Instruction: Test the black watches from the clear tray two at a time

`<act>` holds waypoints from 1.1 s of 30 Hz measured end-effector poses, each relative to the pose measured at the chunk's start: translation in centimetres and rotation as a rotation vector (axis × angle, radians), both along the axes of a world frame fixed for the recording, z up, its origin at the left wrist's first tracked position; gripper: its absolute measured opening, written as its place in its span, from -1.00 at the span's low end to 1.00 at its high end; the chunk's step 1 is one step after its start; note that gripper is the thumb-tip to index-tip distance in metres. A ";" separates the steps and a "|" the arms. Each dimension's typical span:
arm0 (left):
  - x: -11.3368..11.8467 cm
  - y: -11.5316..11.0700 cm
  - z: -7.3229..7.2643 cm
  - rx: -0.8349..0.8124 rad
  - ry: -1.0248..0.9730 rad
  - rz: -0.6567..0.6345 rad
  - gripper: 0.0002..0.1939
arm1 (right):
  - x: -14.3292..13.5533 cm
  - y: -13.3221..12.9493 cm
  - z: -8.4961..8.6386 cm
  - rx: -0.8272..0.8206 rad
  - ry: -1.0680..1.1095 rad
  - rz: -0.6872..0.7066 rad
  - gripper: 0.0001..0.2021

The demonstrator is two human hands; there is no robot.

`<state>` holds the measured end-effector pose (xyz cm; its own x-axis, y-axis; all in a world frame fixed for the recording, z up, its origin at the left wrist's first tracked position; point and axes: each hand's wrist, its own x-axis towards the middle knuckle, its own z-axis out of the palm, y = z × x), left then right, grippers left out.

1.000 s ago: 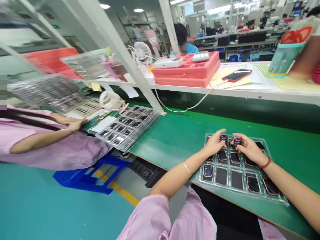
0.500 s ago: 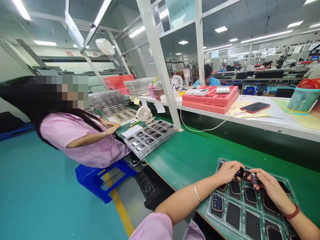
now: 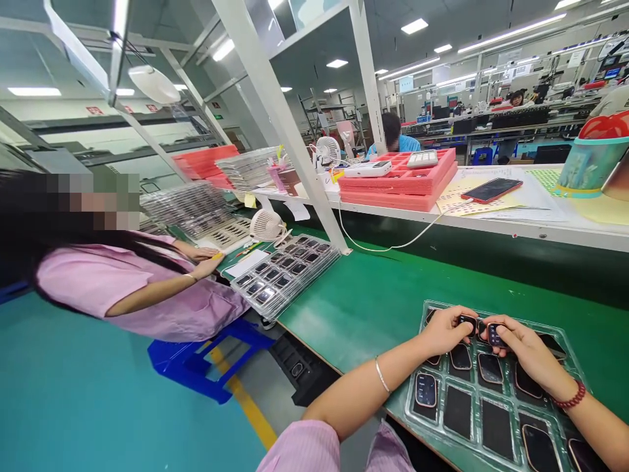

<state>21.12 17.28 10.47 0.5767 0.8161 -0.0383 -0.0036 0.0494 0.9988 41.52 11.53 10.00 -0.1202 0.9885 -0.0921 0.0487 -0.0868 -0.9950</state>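
Tray (image 3: pixel 441 401): two front pockets (image 3: pixel 458 411) bare, lit smartwatch (image 3: pixel 426 391) beside;
Left hand (image 3: pixel 445 330): pinching one smartwatch (image 3: pixel 467 322);
Right hand (image 3: pixel 533 353): pinching another smartwatch (image 3: pixel 496 335);
Held smartwatches: both unseated; work seemingly midway

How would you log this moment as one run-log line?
left hand: holds one strapless smartwatch | right hand: holds another strapless smartwatch, lit | below hands: clear compartment tray on green worktop

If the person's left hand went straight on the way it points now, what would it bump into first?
The left hand would probably meet the right hand, or the smartwatch held there. Depth is hard to judge here, so it might pass just beyond them.
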 end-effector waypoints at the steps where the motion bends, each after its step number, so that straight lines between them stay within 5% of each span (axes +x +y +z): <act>1: 0.0 0.0 0.0 0.007 0.002 -0.001 -0.66 | 0.0 0.0 0.0 -0.002 -0.001 0.002 -0.49; 33: -0.2 0.9 0.4 -0.036 -0.010 -0.056 -0.59 | 0.0 0.0 0.5 0.056 -0.031 -0.019 -0.49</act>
